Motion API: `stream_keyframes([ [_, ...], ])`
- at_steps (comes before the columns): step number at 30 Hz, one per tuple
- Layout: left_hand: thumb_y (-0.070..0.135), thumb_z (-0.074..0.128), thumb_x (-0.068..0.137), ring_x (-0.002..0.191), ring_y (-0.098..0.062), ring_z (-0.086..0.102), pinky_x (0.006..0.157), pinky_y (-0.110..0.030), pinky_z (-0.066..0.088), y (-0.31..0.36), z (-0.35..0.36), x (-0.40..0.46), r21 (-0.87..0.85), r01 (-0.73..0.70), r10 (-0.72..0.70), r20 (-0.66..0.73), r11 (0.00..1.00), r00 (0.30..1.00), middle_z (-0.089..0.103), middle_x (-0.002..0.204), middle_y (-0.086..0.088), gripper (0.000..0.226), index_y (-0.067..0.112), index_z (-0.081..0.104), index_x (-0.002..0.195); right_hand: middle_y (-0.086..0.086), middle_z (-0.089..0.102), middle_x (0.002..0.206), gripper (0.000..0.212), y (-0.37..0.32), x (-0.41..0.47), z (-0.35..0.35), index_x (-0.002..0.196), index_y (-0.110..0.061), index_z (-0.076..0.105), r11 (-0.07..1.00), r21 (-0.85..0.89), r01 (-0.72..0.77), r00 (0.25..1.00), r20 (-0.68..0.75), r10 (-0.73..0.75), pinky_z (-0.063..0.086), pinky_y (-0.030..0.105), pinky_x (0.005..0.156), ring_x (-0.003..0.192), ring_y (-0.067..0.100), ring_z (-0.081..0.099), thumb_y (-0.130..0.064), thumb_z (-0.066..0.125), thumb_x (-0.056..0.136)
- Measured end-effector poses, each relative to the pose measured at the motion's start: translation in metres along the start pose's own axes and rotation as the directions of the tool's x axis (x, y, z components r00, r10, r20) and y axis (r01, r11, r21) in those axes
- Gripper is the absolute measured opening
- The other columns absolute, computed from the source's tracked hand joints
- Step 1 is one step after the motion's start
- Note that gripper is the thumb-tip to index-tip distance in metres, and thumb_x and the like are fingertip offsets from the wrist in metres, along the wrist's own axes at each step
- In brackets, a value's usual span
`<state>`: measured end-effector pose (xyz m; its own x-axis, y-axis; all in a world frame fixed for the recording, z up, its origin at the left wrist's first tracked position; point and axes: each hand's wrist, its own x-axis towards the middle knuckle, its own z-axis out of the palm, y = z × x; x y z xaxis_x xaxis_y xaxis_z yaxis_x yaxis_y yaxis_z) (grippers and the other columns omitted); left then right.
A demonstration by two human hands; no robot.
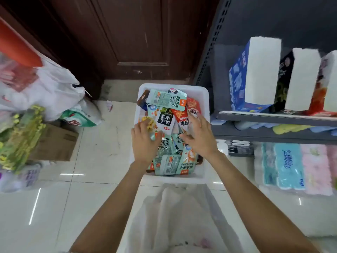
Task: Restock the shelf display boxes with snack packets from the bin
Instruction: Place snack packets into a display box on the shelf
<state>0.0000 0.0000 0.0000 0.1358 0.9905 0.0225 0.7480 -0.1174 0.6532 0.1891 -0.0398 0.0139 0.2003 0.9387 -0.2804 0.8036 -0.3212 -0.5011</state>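
Observation:
A white plastic bin [202, 95] sits on the tiled floor, filled with several snack packets [166, 99] in mint green, orange and white. Both my hands are down in the pile. My left hand [144, 141] lies on the packets at the bin's left side, its fingers curled onto a yellow-printed packet [148, 123]. My right hand [199, 136] rests with spread fingers on the packets at the right, touching a red and white one [184, 119]. Three display boxes [255, 75] with white tops stand on the grey shelf [273, 118] to the right.
A second white bin [131, 225] lined with a plastic bag sits close below me. White plastic bags [54, 88], a cardboard box [58, 143] and green packs [20, 136] crowd the left. Tissue packs [288, 165] fill the lower shelf. A brown door [131, 33] stands behind.

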Motion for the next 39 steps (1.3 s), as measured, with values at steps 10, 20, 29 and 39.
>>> stream_keyframes([
  [10,0.057,0.058,0.085,0.127,-0.031,0.039,0.102,-0.038,0.034,0.038,0.04,0.07,0.449,0.14,-0.27,0.239,0.883,0.933,0.045,0.136,-0.014,0.08,0.01,0.03,0.144,0.016,0.03,0.142,0.072,0.009,0.056,-0.002,0.145,-0.022,0.023,0.965,-0.26,0.037,0.981,0.196,0.015,0.048,0.044,0.089,0.124,0.04,0.042,-0.047,0.058,0.087],
  [20,0.027,0.075,0.08,0.108,-0.031,0.058,0.076,-0.031,0.042,0.051,0.03,0.071,0.075,0.437,-0.432,0.371,0.896,0.822,0.062,0.117,-0.012,0.06,0.006,0.045,0.127,0.006,0.068,0.102,0.027,0.004,0.032,-0.052,0.121,-0.014,0.053,0.888,-0.403,0.222,0.967,-0.027,-0.254,0.053,0.036,0.067,0.084,0.03,0.069,-0.01,0.046,0.095],
  [29,0.021,0.053,0.094,0.104,-0.023,0.062,0.071,-0.031,0.047,0.037,0.008,0.031,-0.541,0.716,-0.532,0.485,0.441,0.694,0.063,0.123,-0.003,0.052,0.026,0.037,0.144,0.009,0.073,0.088,0.024,-0.011,-0.002,-0.055,0.109,-0.009,0.065,0.969,0.0,0.248,0.857,-0.466,-0.22,0.05,0.023,0.052,0.058,0.022,0.066,-0.009,0.057,0.086],
  [39,0.015,0.063,0.088,0.098,-0.022,0.066,0.066,-0.031,0.046,0.062,-0.018,0.013,-0.734,0.53,-0.412,0.365,0.425,0.835,0.066,0.12,-0.001,0.043,0.023,0.051,0.129,-0.017,0.067,0.068,0.031,-0.02,-0.027,-0.069,0.095,-0.03,0.061,0.282,0.959,0.035,0.867,-0.169,0.469,0.051,0.017,0.058,0.069,0.0,0.066,0.0,0.053,0.092],
])
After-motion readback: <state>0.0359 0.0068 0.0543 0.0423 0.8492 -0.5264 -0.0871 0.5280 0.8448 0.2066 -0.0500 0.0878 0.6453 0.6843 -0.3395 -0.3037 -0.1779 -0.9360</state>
